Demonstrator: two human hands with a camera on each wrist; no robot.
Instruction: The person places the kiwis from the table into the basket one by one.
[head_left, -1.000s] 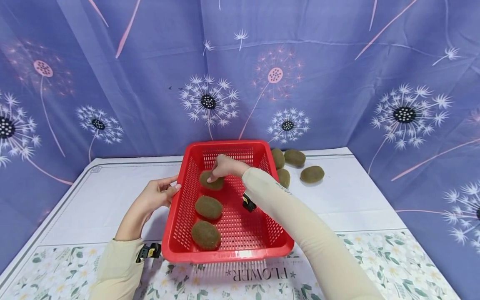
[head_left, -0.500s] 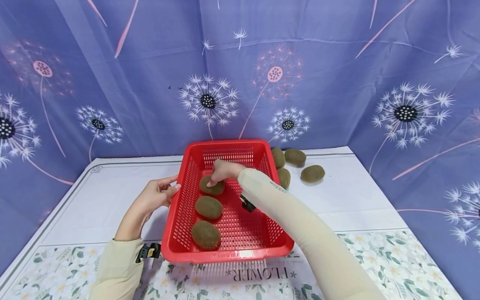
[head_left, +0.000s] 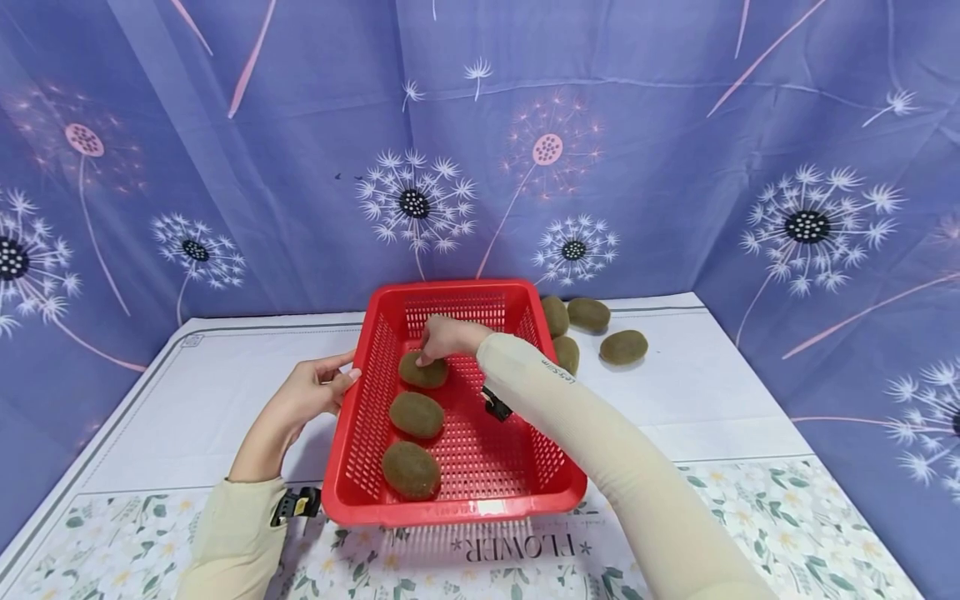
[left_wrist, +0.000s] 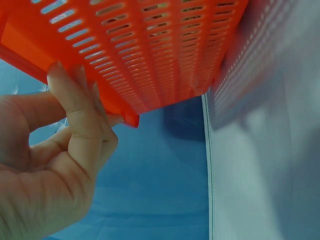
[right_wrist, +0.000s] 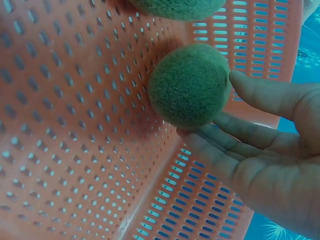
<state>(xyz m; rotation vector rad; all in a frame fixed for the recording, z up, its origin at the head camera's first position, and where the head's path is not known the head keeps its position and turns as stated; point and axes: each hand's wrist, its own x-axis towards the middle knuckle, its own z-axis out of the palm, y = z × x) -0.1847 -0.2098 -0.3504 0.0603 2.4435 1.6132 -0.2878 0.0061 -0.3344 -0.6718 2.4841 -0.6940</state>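
Note:
A red plastic basket stands in front of me, its walls and floor pierced with slots. My left hand grips its left rim, with thumb and fingers at the edge in the left wrist view. Inside, three brown fuzzy kiwis line the left side. The farthest kiwi is held by my right hand; in the right wrist view thumb and fingertips touch opposite sides of this kiwi. Nearer me lie the middle kiwi and the front kiwi.
Behind the basket's right wall, several kiwis rest on the white tablecloth, among them one kiwi apart from the others. The basket wall partly hides two. A blue dandelion-print curtain closes off the back and sides.
My right hand and the farthest kiwi have shifted slightly toward me, closer to the middle kiwi, mostly in the first half second. My left hand stays on the rim.

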